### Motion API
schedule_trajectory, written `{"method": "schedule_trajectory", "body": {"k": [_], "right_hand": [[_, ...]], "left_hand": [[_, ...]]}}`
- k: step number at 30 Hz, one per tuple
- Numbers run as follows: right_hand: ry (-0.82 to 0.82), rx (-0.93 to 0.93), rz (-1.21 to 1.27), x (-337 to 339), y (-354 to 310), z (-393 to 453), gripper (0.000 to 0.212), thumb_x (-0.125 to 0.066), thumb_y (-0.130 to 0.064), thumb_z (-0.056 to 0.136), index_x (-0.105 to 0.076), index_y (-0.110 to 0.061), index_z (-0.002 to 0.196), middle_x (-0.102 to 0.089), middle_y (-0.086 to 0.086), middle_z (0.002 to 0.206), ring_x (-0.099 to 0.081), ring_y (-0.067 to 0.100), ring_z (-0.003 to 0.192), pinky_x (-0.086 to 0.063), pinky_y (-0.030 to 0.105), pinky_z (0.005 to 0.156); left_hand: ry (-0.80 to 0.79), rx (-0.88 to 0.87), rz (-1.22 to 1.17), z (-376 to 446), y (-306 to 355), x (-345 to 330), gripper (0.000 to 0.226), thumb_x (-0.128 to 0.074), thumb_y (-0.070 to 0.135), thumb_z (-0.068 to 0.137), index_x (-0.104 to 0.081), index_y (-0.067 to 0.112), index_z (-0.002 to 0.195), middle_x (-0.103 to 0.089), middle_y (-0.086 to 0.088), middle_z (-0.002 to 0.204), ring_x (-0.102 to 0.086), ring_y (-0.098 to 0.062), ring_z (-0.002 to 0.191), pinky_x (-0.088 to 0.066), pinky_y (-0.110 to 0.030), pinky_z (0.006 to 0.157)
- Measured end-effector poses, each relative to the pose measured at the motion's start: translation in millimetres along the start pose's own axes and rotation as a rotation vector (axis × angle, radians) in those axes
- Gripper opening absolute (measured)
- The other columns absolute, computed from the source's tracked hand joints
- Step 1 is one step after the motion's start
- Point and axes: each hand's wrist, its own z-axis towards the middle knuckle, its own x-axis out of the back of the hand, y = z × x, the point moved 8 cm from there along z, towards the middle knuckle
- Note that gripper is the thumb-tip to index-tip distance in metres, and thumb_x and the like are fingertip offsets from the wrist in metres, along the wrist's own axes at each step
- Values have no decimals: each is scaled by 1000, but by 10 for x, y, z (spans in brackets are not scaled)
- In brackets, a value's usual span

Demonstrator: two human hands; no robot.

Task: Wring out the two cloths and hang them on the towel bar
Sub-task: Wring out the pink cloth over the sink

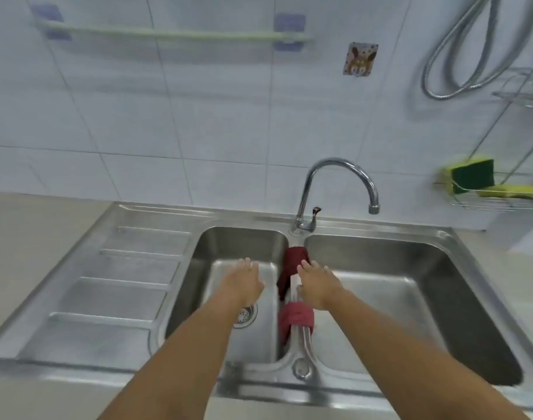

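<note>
Two dark red cloths lie draped over the divider of a steel double sink. The far cloth hangs partly into the left basin; the near cloth sits lower on the divider. My right hand hovers over the divider between them, fingers straight, fingertips beside the far cloth. My left hand is held flat above the left basin and holds nothing. The pale green towel bar is fixed high on the tiled wall, upper left, bare.
A chrome tap arches over the right basin. The ribbed drainboard lies left of the basins. A wire rack with green-yellow sponges hangs at right, a shower hose above it. A wall hook sticker sits right of the bar.
</note>
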Motion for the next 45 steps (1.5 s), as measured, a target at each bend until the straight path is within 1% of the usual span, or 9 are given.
{"method": "schedule_trajectory", "body": {"k": [6, 14, 21, 24, 30, 34, 36, 39, 45], "right_hand": [[-153, -32, 135, -594, 128, -321, 53, -48, -23, 88, -35, -12, 139, -39, 11, 146, -44, 32, 127, -36, 45, 104], [109, -135, 585, -803, 282, -432, 30, -46, -9, 82, -53, -22, 108, -68, 4, 95, -61, 25, 87, -50, 37, 75], [-25, -167, 1329, -650, 282, -484, 23, -55, -14, 92, -65, -20, 112, -69, 0, 95, -65, 13, 85, -47, 20, 73], [-101, -69, 1422, -529, 241, -463, 43, -65, -15, 87, -56, -29, 126, -66, -3, 107, -63, 10, 95, -46, 18, 78], [-56, 69, 1319, -464, -93, -270, 108, -89, -26, 55, -28, -44, 141, -61, -5, 123, -58, 14, 116, -49, 39, 100], [-31, 28, 1389, -240, -302, -212, 35, -71, -3, 72, -60, -14, 103, -64, 10, 83, -61, 20, 70, -53, 36, 66], [-73, -37, 1399, -245, -398, -160, 15, -64, 0, 72, -61, -11, 81, -58, 10, 68, -54, 18, 54, -46, 31, 53], [-237, -83, 1445, -340, -577, -116, 12, -61, 0, 68, -60, -7, 78, -60, 13, 66, -59, 29, 61, -51, 36, 61], [-813, -86, 1349, -441, -952, -206, 1, -59, -11, 75, -59, -11, 75, -58, 0, 65, -53, 11, 52, -47, 20, 50]], "left_hand": [[-112, -138, -108, -120, 595, -626, 65, -45, 35, 97, -17, 13, 151, -24, -10, 158, -27, -27, 143, -23, -50, 116], [112, -98, -443, -308, 759, -851, 49, -59, 31, 91, -43, 25, 137, -53, 2, 128, -54, -18, 112, -46, -32, 95], [119, 24, -521, -162, 627, -472, 13, -63, 30, 85, -65, 18, 89, -64, 1, 79, -60, -19, 73, -44, -29, 64], [92, 32, -723, -126, 582, -220, 5, -65, 22, 85, -65, 17, 85, -61, 5, 69, -57, -15, 66, -46, -25, 62], [9, 33, -1184, -186, 522, 118, 13, -62, 10, 91, -65, 10, 103, -70, -15, 104, -68, -26, 99, -57, -38, 88], [48, 92, -1269, -241, 320, 224, 14, -66, 13, 89, -64, 8, 103, -70, -15, 104, -69, -22, 91, -58, -31, 79], [199, 169, -1133, -315, 78, 313, 15, -67, 19, 88, -64, 12, 101, -71, -7, 97, -68, -17, 85, -55, -32, 77], [421, 193, -768, -488, -262, 421, 21, -59, 29, 92, -56, 21, 111, -64, 9, 98, -62, -10, 86, -48, -29, 78], [469, -325, 122, -650, -360, -84, 88, -75, 19, 70, -31, 19, 146, -53, -3, 140, -53, -22, 125, -44, -40, 105]]}}
